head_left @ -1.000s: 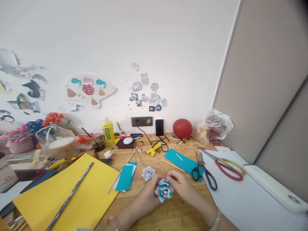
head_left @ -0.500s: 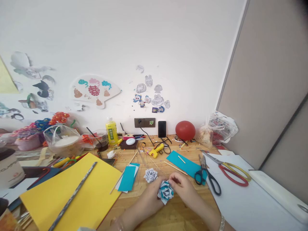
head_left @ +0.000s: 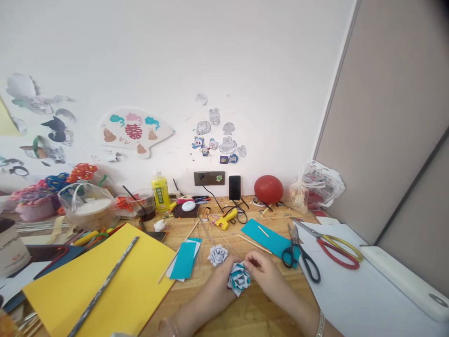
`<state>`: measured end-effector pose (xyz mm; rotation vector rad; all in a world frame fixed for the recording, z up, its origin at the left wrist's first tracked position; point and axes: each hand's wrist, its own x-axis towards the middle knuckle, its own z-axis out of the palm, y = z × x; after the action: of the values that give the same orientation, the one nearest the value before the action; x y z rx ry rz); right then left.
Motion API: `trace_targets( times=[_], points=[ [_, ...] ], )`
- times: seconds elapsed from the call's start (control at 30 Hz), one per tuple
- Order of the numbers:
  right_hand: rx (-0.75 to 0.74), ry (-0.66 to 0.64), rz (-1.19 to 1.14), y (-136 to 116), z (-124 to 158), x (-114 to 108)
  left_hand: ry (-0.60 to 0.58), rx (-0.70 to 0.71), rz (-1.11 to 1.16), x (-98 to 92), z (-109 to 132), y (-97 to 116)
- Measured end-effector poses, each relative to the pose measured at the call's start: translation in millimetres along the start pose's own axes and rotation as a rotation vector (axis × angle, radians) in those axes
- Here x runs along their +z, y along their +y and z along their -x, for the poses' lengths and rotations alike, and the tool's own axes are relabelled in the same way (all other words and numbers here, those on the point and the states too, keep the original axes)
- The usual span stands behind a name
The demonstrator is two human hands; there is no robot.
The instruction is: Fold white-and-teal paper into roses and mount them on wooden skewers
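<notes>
A blue and white folded paper flower (head_left: 240,279) is held over the near middle of the wooden table. My left hand (head_left: 221,280) grips it from the left side, its fingers partly hidden behind the petals. From the right, my right hand (head_left: 258,267) pinches the flower's upper right edge between thumb and fingers. Just beyond my left hand lies a second paper flower (head_left: 218,255), whitish grey. Blue and white paper strips (head_left: 184,260) rest to the left of it.
Scissors with black handles (head_left: 298,252) and red-yellow scissors (head_left: 336,248) lie right. A yellow sheet (head_left: 140,281) with a grey strip (head_left: 105,285) covers the left. Behind are a yellow glue gun (head_left: 224,219), a bottle (head_left: 160,192), a red balloon (head_left: 268,189) and a blue sheet (head_left: 268,238).
The whole view has shifted slightly, so everything sits a little further left. Both hands keep the same hold on the paper flower.
</notes>
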<state>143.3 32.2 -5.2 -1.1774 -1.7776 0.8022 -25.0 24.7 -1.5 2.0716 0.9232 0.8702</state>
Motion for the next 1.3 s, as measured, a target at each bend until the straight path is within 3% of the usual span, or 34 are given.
trace_targets(
  times=[0.3, 0.6, 0.93, 1.3],
  points=[
    [-0.040, 0.057, 0.003, -4, 1, -1, 0.031, 0.015, -0.002, 1.3, 0, -4],
    [-0.274, 0.067, 0.022, -14, 4, -9, 0.167, -0.017, -0.017, 1.7, -1, -13],
    [-0.395, 0.143, 0.233, -16, 9, -5, 0.166, 0.006, -0.080, 0.8, 1, -17],
    [-0.396, 0.191, 0.330, -11, 12, 6, 0.211, -0.019, -0.122, 2.3, 2, -19]
  ],
)
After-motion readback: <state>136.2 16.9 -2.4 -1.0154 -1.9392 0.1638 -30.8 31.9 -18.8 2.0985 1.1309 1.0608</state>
